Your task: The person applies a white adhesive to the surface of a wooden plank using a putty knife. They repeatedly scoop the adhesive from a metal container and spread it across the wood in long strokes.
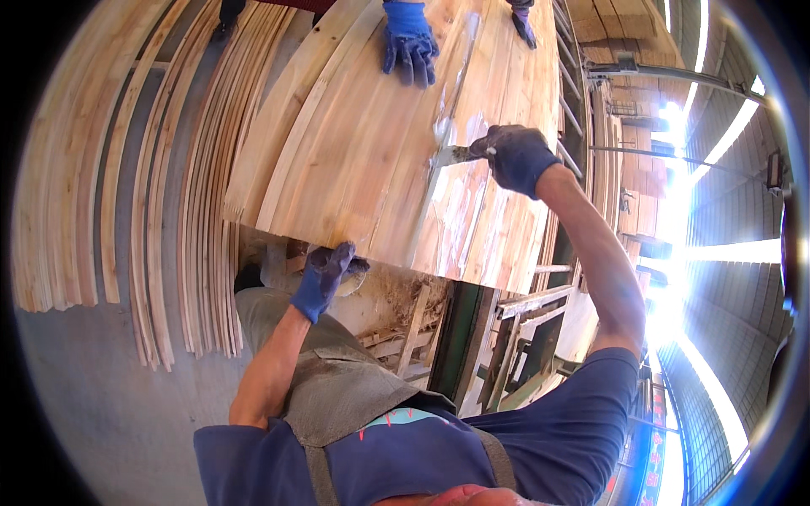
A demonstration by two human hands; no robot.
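Here's the board panel point(354, 160), its planks lying side by side in front of the worker, and everything is happening around it. The right hand point(516, 158) is over the panel's right half, gloved fingers closed round the handle of a flat scraper point(444, 158), its blade down at a wet white smear point(453, 207) that runs lengthwise. The left hand point(322, 274) sits at the panel's near edge, fingers curled; whether it grips wood or something beneath, I can't tell. Across the panel, a co-worker's blue-gloved hand point(410, 51) spreads flat on the planks, another gloved hand point(524, 27) at the far right.

Now, handling: the scraper looks light, thin and fairly stiff, best held well up the handle, clear of that slick blade. The planks look rigid, and heavy as a set; I'd judge the smear slippery, likely to let neighbours slide. Best hold is the dry wood left of the smear, or the panel's near edge, palms flat, minding splinters.
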